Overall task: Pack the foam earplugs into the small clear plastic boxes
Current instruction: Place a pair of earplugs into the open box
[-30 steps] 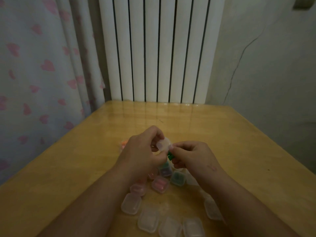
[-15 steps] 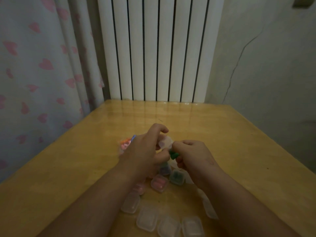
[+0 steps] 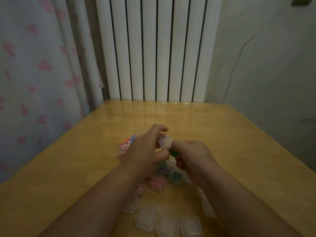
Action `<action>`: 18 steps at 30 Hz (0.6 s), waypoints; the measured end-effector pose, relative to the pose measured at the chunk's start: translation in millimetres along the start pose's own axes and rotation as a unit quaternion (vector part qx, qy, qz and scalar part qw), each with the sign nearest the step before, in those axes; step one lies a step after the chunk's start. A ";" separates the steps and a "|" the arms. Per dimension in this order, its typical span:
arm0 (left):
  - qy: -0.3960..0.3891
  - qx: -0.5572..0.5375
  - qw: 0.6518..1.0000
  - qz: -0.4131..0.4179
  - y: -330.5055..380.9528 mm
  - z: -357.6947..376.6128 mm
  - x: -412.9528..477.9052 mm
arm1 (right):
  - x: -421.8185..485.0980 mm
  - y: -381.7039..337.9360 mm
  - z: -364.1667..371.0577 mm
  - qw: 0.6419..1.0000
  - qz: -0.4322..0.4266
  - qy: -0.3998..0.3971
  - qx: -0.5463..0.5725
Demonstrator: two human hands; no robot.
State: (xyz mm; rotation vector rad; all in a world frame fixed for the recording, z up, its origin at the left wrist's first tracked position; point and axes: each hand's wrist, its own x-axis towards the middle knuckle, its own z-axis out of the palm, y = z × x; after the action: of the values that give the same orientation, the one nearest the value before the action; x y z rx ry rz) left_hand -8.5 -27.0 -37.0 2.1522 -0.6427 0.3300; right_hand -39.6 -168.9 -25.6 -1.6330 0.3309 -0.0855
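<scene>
Above the middle of the wooden table [image 3: 230, 142], my left hand [image 3: 145, 151] grips a small clear plastic box [image 3: 165, 141] between thumb and fingers. My right hand [image 3: 193, 156] pinches a green foam earplug [image 3: 173, 152] right at the box. Under my hands stand filled boxes: one with pink earplugs [image 3: 157, 183], one with green [image 3: 176, 177], one with purple [image 3: 163, 169]. Several empty clear boxes [image 3: 147, 219] lie in a row at the near edge. A bag of pink and orange earplugs [image 3: 125, 145] lies left of my left hand.
A white radiator [image 3: 157, 48] stands behind the table's far edge. A curtain with pink hearts [image 3: 34, 74] hangs on the left and a cracked wall [image 3: 265, 65] rises on the right.
Both hands stayed together at the box with small finger shifts. My left index finger lifted higher over the box, and the earplug bag came into view beside my left hand.
</scene>
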 end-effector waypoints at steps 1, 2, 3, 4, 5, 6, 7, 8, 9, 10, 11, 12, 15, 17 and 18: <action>0.008 0.001 1.000 0.000 -1.6 -0.8 0.3 | 0.2 0.4 -1.1 1.000 -0.004 -0.009 0.002; 0.018 0.000 1.000 0.002 -3.3 -1.8 0.6 | 0.1 0.8 -1.8 1.000 -0.010 -0.019 0.009; 0.027 -0.001 1.000 0.003 -5.0 -2.6 1.4 | -0.2 1.0 -2.4 0.999 -0.018 -0.030 0.019; 0.035 0.000 0.999 0.006 -5.6 -3.5 1.6 | -0.9 1.6 -2.9 0.999 -0.024 -0.038 0.026; 0.039 0.005 0.999 0.009 -5.6 -4.1 1.5 | -1.6 1.6 -3.1 0.998 -0.027 -0.045 0.025; 0.041 0.012 0.999 0.012 -5.0 -4.8 0.9 | -2.2 1.5 -3.2 0.998 -0.025 -0.051 0.016; 0.039 0.021 0.999 0.015 -3.7 -5.3 0.1 | -3.0 1.0 -2.9 0.998 -0.019 -0.058 0.004; 0.037 0.025 0.999 0.016 -2.3 -5.6 -0.9 | -3.8 -0.2 -2.3 0.998 -0.010 -0.064 -0.002; 0.035 0.026 0.999 0.017 -0.9 -5.5 -2.1 | -3.8 -1.5 -1.5 0.998 0.000 -0.066 -0.001; 0.033 0.025 0.999 0.019 -0.1 -5.1 -2.9 | -3.8 -3.1 -0.6 0.998 0.013 -0.062 0.008; 0.028 0.027 0.999 0.020 0.7 -4.1 -3.6 | -3.7 -4.4 -0.1 0.998 0.028 -0.055 0.020; 0.021 0.032 0.999 0.023 1.7 -3.3 -4.1 | -3.5 -5.7 0.2 0.997 0.043 -0.046 0.032; 0.007 0.049 0.998 0.042 2.5 0.1 -2.5 | -3.9 -7.5 -0.4 0.994 0.071 -0.030 0.073; 0.006 0.065 0.996 0.059 1.5 2.7 -0.8 | -3.9 -7.7 -1.1 0.992 0.083 -0.025 0.096; 0.006 0.080 0.994 0.069 0.6 4.2 0.1 | -3.7 -7.9 -1.5 0.990 0.088 -0.022 0.104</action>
State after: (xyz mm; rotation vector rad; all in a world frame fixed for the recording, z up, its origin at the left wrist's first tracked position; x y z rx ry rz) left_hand -8.7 -30.7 -39.2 2.2593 -0.7842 0.4831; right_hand -42.2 -168.9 -17.1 -1.3917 0.4162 0.0490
